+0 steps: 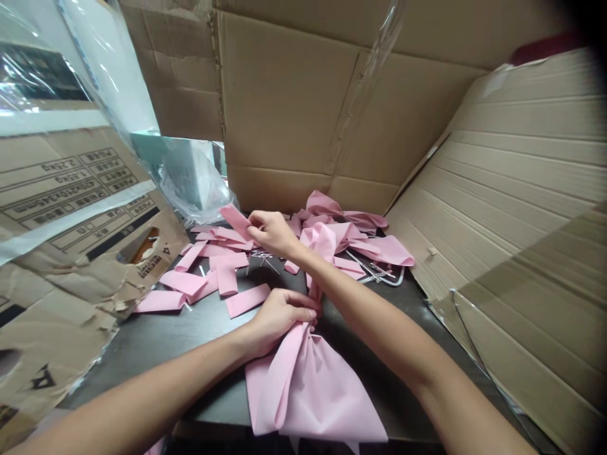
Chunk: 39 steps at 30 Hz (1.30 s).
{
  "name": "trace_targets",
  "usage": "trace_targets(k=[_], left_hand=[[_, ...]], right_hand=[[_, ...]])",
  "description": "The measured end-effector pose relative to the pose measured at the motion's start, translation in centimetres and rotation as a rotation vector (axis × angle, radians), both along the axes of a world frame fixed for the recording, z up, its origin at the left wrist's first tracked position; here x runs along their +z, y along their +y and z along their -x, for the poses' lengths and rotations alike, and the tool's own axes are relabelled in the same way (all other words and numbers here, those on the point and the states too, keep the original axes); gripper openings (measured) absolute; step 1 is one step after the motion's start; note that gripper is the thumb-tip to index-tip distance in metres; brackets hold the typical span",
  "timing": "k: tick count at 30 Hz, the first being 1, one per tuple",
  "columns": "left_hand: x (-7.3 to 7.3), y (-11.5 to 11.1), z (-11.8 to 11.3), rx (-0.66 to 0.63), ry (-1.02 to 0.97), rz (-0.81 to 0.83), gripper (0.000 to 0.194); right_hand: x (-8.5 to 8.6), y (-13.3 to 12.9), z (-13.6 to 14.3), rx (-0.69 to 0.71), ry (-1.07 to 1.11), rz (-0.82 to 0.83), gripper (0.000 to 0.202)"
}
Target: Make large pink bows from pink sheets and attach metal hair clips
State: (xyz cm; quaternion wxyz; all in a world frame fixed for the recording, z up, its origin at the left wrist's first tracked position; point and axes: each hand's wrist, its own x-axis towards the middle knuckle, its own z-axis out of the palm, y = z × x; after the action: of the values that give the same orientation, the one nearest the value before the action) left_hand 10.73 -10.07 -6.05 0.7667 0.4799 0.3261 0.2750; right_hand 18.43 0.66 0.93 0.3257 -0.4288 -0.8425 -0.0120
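My left hand (289, 316) is closed around the gathered middle of a large pink fabric piece (322, 392), whose lower part fans out over the table's front edge. Above that hand, the fabric's upper part rises in a puffed loop. My right hand (270, 230) reaches across, farther back, and pinches a small folded pink strip (234, 220) by its right end. Several more pink strips (226, 278) lie scattered under and left of my right hand. My right forearm passes in front of part of the fabric.
Cardboard walls (284, 95) stand behind and on both sides of the dark table (190, 335). At the back right lie pink fabric pieces (389, 249) and thin metallic ties (374, 272). A clear plastic bag (194, 183) sits at the back left.
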Motion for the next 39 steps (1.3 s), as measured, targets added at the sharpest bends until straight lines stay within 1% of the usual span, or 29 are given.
trace_targets(k=[3, 4, 5, 6, 7, 9, 11, 13, 15, 17, 21, 23, 27, 30, 32, 35, 37, 39], left_hand=[[0.0, 0.5, 0.2, 0.049, 0.073, -0.125, 0.02], [0.1, 0.7, 0.3, 0.075, 0.082, -0.157, 0.021], [0.2, 0.9, 0.4, 0.1, 0.079, -0.17, 0.022], [0.3, 1.0, 0.5, 0.115, 0.066, -0.17, 0.023], [0.5, 1.2, 0.6, 0.123, 0.049, -0.166, 0.025], [0.8, 1.5, 0.7, 0.131, 0.013, -0.157, 0.027], [1.0, 1.8, 0.8, 0.153, -0.003, -0.163, 0.028], [1.2, 2.2, 0.9, 0.191, -0.016, -0.15, 0.03], [1.4, 2.6, 1.1, 0.213, -0.023, -0.134, 0.032], [1.7, 3.0, 1.2, 0.223, -0.031, -0.136, 0.031], [2.2, 3.5, 1.5, 0.248, -0.051, -0.154, 0.025], [2.3, 3.6, 1.6, 0.254, -0.048, -0.161, 0.025], [1.9, 3.6, 1.8, 0.258, -0.062, -0.153, 0.023], [1.8, 3.6, 1.8, 0.265, -0.084, -0.116, 0.023], [1.9, 3.5, 1.8, 0.256, -0.101, -0.094, 0.024], [2.2, 3.3, 1.8, 0.215, -0.104, -0.09, 0.025], [2.4, 3.1, 1.7, 0.187, -0.095, -0.1, 0.025], [2.5, 3.0, 1.7, 0.171, -0.095, -0.107, 0.025]], right_hand=[[1.8, -4.1, -2.3, 0.038, 0.189, 0.054, 0.015], [2.1, -5.7, -3.4, 0.12, 0.413, 0.149, 0.009], [2.2, -7.3, -4.5, 0.172, 0.617, 0.212, 0.006], [2.0, -8.7, -5.8, 0.195, 0.767, 0.258, 0.008], [1.6, -9.9, -7.0, 0.209, 0.861, 0.3, 0.011], [0.2, -11.6, -9.3, 0.193, 0.956, 0.402, 0.013], [-1.6, -12.1, -11.0, 0.155, 0.964, 0.478, 0.009], [-3.3, -11.9, -12.0, 0.138, 0.965, 0.493, 0.005], [-4.4, -11.5, -12.5, 0.151, 0.956, 0.493, 0.003], [-4.9, -11.2, -12.7, 0.16, 0.919, 0.456, 0.008], [-5.2, -11.1, -13.0, 0.067, 0.849, 0.255, 0.015], [-5.4, -11.2, -12.8, 0.028, 0.868, 0.224, 0.018], [-5.4, -11.4, -12.2, -0.06, 0.897, 0.236, 0.026], [-5.2, -11.7, -11.9, -0.13, 0.88, 0.239, 0.03], [-5.1, -11.9, -12.0, -0.114, 0.841, 0.262, 0.033], [-5.1, -11.9, -12.1, -0.042, 0.761, 0.359, 0.042], [-5.3, -11.8, -12.1, -0.02, 0.767, 0.429, 0.047], [-5.5, -11.8, -11.9, 0.003, 0.808, 0.47, 0.046]])
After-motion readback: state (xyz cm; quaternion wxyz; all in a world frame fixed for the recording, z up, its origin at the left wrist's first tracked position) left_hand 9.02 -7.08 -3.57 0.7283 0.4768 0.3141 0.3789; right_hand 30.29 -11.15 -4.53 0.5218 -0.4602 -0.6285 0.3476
